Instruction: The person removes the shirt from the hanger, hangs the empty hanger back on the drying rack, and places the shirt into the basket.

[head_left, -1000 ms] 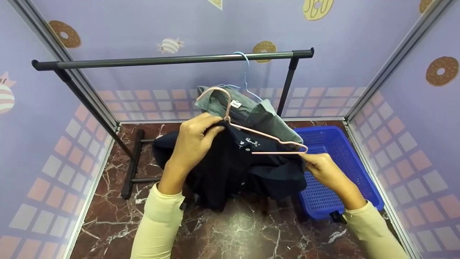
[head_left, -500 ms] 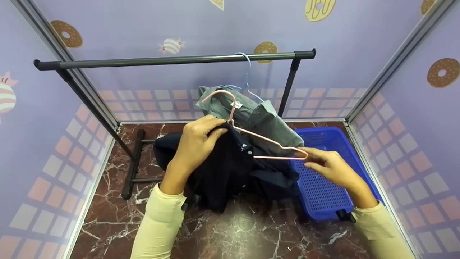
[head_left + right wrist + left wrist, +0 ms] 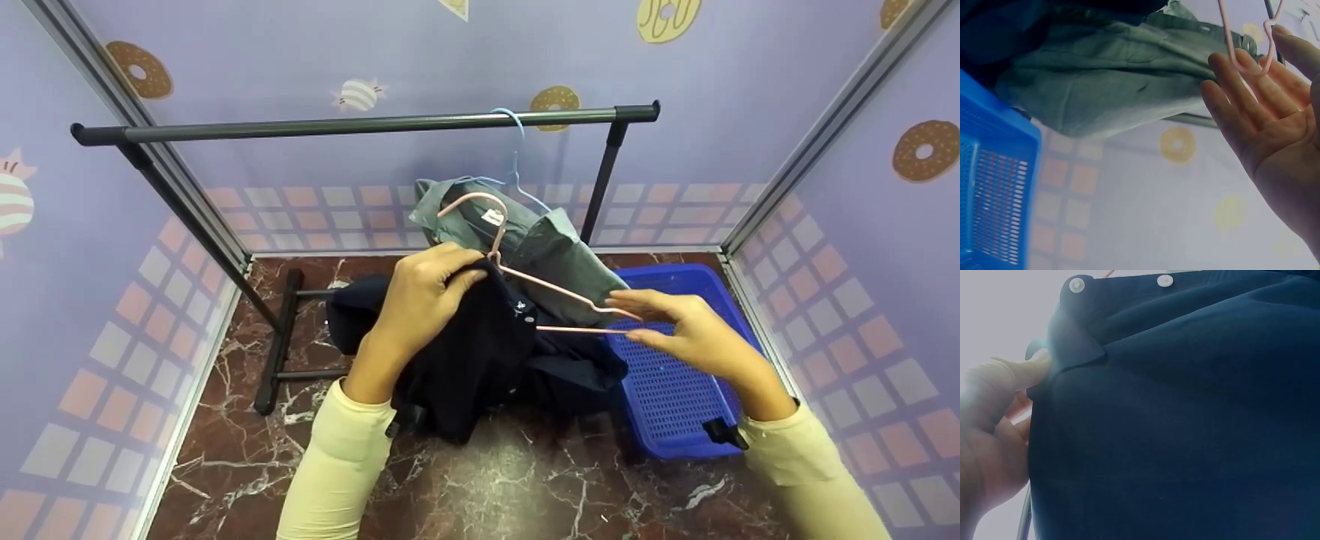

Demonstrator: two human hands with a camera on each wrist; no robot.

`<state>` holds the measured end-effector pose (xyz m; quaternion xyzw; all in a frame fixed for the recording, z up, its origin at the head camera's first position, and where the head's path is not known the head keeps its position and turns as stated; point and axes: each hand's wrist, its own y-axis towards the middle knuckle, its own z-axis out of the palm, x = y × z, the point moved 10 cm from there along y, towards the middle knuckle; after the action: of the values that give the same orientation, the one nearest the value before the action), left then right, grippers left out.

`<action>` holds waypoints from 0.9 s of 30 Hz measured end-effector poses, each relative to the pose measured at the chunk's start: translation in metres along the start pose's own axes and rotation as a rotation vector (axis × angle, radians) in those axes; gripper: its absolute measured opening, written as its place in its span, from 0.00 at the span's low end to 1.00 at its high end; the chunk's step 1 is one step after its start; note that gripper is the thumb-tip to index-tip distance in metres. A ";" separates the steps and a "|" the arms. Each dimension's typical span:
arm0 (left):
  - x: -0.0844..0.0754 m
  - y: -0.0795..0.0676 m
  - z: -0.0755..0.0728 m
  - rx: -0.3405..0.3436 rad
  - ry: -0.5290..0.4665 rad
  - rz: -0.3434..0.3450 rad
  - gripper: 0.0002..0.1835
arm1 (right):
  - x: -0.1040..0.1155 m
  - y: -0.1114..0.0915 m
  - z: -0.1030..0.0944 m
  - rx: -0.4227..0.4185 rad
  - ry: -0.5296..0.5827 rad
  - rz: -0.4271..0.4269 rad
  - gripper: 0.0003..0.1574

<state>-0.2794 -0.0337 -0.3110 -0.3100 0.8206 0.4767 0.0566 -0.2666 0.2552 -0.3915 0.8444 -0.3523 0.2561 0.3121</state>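
Observation:
My left hand (image 3: 431,296) pinches the collar of a dark navy shirt (image 3: 480,360), thumb on the near side. The left wrist view shows the thumb on the shirt's collar (image 3: 1075,349), with white buttons above. A pink hanger (image 3: 551,286) stands with its hook up beside that hand; its left part is hidden by the shirt. The hanger's bare right end lies at my right hand (image 3: 675,326), between thumb and fingers. In the right wrist view the fingers are extended behind the hanger's rounded end (image 3: 1249,73), the thumb right at its wire. The shirt's right side hangs below the hanger.
A grey-green shirt (image 3: 574,259) hangs on a blue hanger (image 3: 516,157) from the black rack's bar (image 3: 337,126), behind the navy shirt. A blue basket (image 3: 675,420) sits on the marbled floor at right. Patterned walls stand close on three sides.
My right hand has let go of the navy shirt, which dropped from the hanger's right end, and its fingers have opened around that end. The hanger and left hand have shifted slightly right.

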 end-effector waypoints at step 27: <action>-0.011 0.003 0.015 -0.005 0.010 0.020 0.08 | 0.019 0.028 0.039 0.049 -0.430 -0.017 0.32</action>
<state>-0.2759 -0.0155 -0.3124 -0.3043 0.8226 0.4780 0.0469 -0.2673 0.2034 -0.3957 0.8899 -0.3970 0.0759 0.2113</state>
